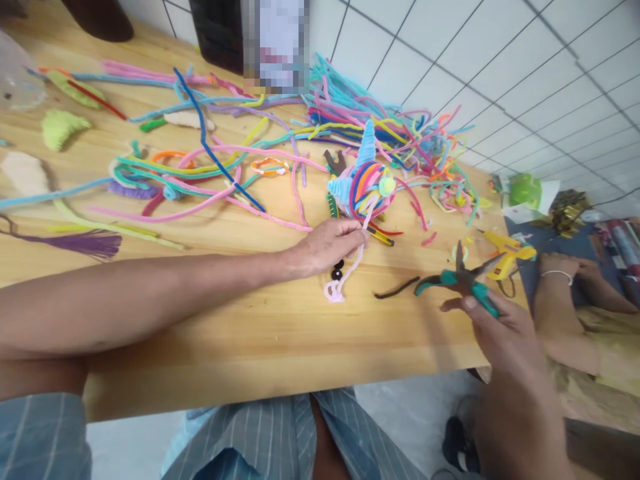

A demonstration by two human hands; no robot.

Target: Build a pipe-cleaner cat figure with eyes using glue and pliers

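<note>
Left hand [327,248] pinches a pale pink pipe cleaner [334,291], its long axis running 1 to 7 o'clock across the table [280,333], from the pipe-cleaner figure [365,183]. Right hand [500,327], at 4 o'clock from the left, grips teal-handled scissors [463,280], blades apart.

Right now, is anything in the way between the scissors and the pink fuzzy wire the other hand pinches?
Only a short dark brown wire lies flat on the table between the scissors in the right hand and the pink wire pinched by the left hand. Nothing else shows in that gap.
</note>
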